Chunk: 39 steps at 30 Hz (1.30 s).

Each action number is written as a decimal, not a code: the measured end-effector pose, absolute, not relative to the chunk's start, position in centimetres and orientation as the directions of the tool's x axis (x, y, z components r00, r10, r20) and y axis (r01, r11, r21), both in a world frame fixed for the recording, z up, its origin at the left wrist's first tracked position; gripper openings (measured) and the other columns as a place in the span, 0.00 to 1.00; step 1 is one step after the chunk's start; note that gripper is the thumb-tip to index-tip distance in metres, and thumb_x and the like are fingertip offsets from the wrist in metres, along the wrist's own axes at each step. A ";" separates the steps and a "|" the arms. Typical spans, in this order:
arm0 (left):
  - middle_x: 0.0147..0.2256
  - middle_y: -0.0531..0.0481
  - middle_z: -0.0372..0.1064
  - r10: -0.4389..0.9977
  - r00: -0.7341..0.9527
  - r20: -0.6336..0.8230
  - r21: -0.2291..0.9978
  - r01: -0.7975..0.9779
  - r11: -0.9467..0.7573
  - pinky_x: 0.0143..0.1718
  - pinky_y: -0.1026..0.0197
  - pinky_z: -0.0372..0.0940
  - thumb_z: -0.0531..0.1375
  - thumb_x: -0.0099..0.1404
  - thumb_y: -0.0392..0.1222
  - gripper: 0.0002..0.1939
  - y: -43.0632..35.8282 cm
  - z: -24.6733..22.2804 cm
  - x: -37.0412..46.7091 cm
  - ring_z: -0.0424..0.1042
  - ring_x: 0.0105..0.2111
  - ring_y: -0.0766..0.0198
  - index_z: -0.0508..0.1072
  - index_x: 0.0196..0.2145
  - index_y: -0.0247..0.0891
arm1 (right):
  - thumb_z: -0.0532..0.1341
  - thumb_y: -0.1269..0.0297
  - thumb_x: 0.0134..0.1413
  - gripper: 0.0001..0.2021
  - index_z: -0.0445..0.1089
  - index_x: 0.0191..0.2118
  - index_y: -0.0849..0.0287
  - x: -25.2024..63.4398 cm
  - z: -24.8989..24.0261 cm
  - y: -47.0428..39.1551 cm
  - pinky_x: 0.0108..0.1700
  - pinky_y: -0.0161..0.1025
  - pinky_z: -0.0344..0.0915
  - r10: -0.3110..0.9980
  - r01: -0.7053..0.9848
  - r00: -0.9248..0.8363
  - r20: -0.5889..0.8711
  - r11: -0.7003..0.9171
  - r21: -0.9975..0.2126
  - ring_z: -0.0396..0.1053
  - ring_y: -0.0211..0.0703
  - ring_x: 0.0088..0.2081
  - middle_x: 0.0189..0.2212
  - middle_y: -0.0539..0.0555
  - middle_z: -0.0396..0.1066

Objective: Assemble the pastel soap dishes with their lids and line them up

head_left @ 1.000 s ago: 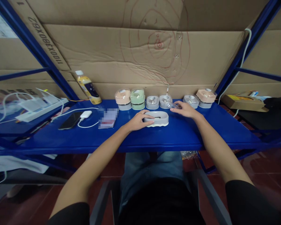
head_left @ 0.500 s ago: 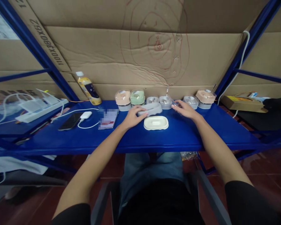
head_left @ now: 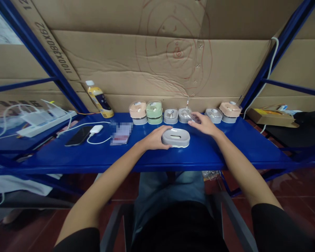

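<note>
My left hand [head_left: 157,138] grips the left end of a grey oval box body with a slot in its middle, much like a soap dish [head_left: 177,137]. It sits over the cream base, of which only a thin rim shows along the bottom. In my right hand [head_left: 203,123] is a clear plastic lid [head_left: 195,118], tilted and raised above the table to the right of the grey piece. Behind the lid stands a grey lidded box [head_left: 184,114], partly covered by it.
Along the cardboard wall stand peach [head_left: 138,111], green [head_left: 154,112] and grey [head_left: 170,116] lidded boxes, with another grey box [head_left: 214,114] and a peach one [head_left: 229,111] at right. Leftward are a bottle [head_left: 101,101], a phone [head_left: 80,135], a charger [head_left: 96,129] and a power strip [head_left: 47,124].
My left hand has brought the grey piece down and nearer, onto the cream base, which it now covers. My right hand has shifted slightly left with the clear lid.
</note>
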State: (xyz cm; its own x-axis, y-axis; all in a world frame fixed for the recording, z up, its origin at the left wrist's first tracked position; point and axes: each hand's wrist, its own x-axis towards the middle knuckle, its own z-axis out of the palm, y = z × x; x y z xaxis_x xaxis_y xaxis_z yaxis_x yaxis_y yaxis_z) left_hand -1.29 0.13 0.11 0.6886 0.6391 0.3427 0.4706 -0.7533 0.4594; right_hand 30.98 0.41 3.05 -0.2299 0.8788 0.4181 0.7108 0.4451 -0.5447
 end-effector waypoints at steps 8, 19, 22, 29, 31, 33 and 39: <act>0.71 0.28 0.61 0.701 0.656 0.280 0.629 0.426 -0.650 0.71 0.35 0.58 0.76 0.54 0.56 0.69 0.1 -1.1 -0.4 0.64 0.71 0.35 0.40 0.79 0.38 | 0.76 0.40 0.48 0.41 0.73 0.66 0.50 27.7 3.0 -1.1 0.65 0.61 0.69 0.690 0.562 -0.592 0.416 0.724 -0.400 0.75 0.63 0.61 0.61 0.60 0.77; 0.70 0.29 0.63 0.676 0.643 0.359 0.700 0.293 -0.651 0.71 0.34 0.58 0.79 0.50 0.53 0.72 0.7 -1.6 0.1 0.66 0.69 0.35 0.41 0.79 0.41 | 0.75 0.36 0.49 0.44 0.71 0.69 0.49 26.1 2.3 -1.7 0.63 0.63 0.71 0.710 0.621 -0.605 0.362 0.704 -0.344 0.76 0.64 0.58 0.59 0.61 0.76; 0.68 0.29 0.65 0.689 0.635 0.351 0.717 0.291 -0.633 0.70 0.33 0.59 0.81 0.47 0.57 0.74 1.0 -1.9 0.1 0.68 0.68 0.34 0.43 0.79 0.41 | 0.74 0.35 0.49 0.45 0.70 0.69 0.52 26.0 2.1 -1.6 0.61 0.64 0.72 0.740 0.660 -0.588 0.327 0.672 -0.336 0.76 0.65 0.56 0.57 0.62 0.77; 0.66 0.27 0.67 0.702 0.626 0.340 0.709 0.320 -0.629 0.69 0.31 0.59 0.81 0.44 0.59 0.75 1.6 -2.4 -0.1 0.69 0.66 0.33 0.46 0.78 0.38 | 0.73 0.32 0.50 0.50 0.64 0.73 0.52 26.1 2.0 -1.8 0.62 0.65 0.72 0.728 0.657 -0.633 0.262 0.685 -0.315 0.74 0.69 0.60 0.61 0.64 0.72; 0.67 0.27 0.66 0.707 0.623 0.336 0.702 0.334 -0.629 0.69 0.31 0.59 0.81 0.46 0.58 0.73 1.6 -2.3 -0.3 0.68 0.67 0.33 0.46 0.78 0.37 | 0.71 0.30 0.51 0.54 0.60 0.76 0.56 26.0 2.2 -2.5 0.61 0.65 0.72 0.725 0.672 -0.649 0.232 0.689 -0.272 0.72 0.72 0.61 0.64 0.68 0.69; 0.67 0.27 0.66 0.708 0.627 0.325 0.705 0.338 -0.623 0.70 0.31 0.58 0.79 0.48 0.56 0.70 1.5 -2.1 -0.5 0.67 0.68 0.34 0.47 0.78 0.37 | 0.67 0.30 0.57 0.53 0.55 0.78 0.58 25.7 2.3 -3.3 0.60 0.66 0.72 0.724 0.700 -0.654 0.218 0.689 -0.190 0.70 0.75 0.61 0.66 0.71 0.66; 0.69 0.29 0.66 0.701 0.646 0.303 0.720 0.326 -0.612 0.71 0.35 0.59 0.79 0.49 0.53 0.68 1.7 -2.2 -0.8 0.67 0.69 0.35 0.48 0.77 0.37 | 0.56 0.35 0.68 0.45 0.50 0.79 0.58 24.8 3.0 -4.9 0.52 0.61 0.74 0.797 0.804 -0.587 0.140 0.594 -0.011 0.73 0.73 0.57 0.64 0.73 0.68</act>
